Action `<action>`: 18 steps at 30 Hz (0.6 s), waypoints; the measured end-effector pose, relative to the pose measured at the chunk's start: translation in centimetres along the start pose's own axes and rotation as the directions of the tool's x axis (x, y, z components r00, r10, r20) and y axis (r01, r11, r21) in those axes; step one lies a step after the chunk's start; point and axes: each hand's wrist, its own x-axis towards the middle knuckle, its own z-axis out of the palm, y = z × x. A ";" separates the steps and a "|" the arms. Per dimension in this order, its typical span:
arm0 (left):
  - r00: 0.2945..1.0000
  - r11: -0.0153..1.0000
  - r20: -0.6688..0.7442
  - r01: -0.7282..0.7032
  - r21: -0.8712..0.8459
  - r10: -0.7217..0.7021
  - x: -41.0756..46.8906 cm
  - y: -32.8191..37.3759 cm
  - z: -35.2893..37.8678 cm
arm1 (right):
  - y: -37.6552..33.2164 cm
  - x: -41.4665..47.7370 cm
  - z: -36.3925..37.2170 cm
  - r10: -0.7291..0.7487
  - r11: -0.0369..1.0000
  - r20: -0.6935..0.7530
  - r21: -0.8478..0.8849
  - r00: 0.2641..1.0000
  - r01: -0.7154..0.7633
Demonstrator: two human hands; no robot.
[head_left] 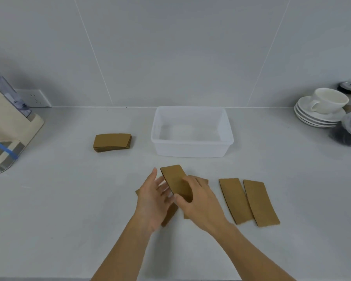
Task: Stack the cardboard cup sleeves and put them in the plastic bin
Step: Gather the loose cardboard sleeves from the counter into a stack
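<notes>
The right hand grips one cardboard sleeve by its near end, thumb on one side and fingers over the face, and the sleeve tilts up off the table. The left hand is spread open just beside it, fingers apart and holding nothing, its fingertips near the sleeve's left edge. Both hands hide most of what lies beneath them: a partly covered sleeve shows under the left hand, and another covered sleeve peeks out beyond the right; their full outlines cannot be made out. Right of the hands, two flat sleeves lie side by side, edges touching or slightly overlapping. A stack of sleeves rests farther back on the left, well apart from the hands. The plastic bin stands beyond the hands, translucent, no sleeve inside. A machine is cut off at the left edge; a cup on saucers sits far right.
</notes>
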 end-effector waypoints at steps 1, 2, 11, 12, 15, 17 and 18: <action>0.998 0.996 0.044 0.052 -0.069 -0.049 -0.1 -0.1 -0.1 | -0.3 -0.2 0.3 0.000 1.000 0.000 0.021 1.000 0.000; 0.993 0.990 0.093 0.086 -0.109 -0.076 -0.2 -0.3 -0.2 | -0.6 -0.4 0.7 -0.003 0.999 0.005 0.036 1.000 0.003; 0.986 0.939 0.129 0.141 -0.314 -0.104 -0.5 -1.3 -1.1 | -1.0 -1.4 3.1 -0.085 0.991 0.144 -0.091 0.986 0.099; 0.987 0.936 0.130 0.136 -0.326 -0.098 -0.4 -1.3 -1.3 | -0.9 -1.2 3.1 -0.089 0.989 0.167 -0.101 0.982 0.107; 0.988 0.937 0.131 0.120 -0.329 -0.081 -0.1 -1.0 -1.7 | -0.7 -0.6 2.4 -0.084 0.993 0.230 -0.065 0.970 0.102; 0.992 0.924 0.116 0.097 -0.371 -0.057 0.1 -0.8 -2.0 | -0.3 0.0 2.0 -0.008 1.000 0.128 -0.015 0.992 0.010; 0.994 0.913 0.103 0.081 -0.400 -0.043 0.2 -0.6 -2.2 | 0.0 0.3 1.9 0.066 0.998 0.046 -0.019 0.997 -0.065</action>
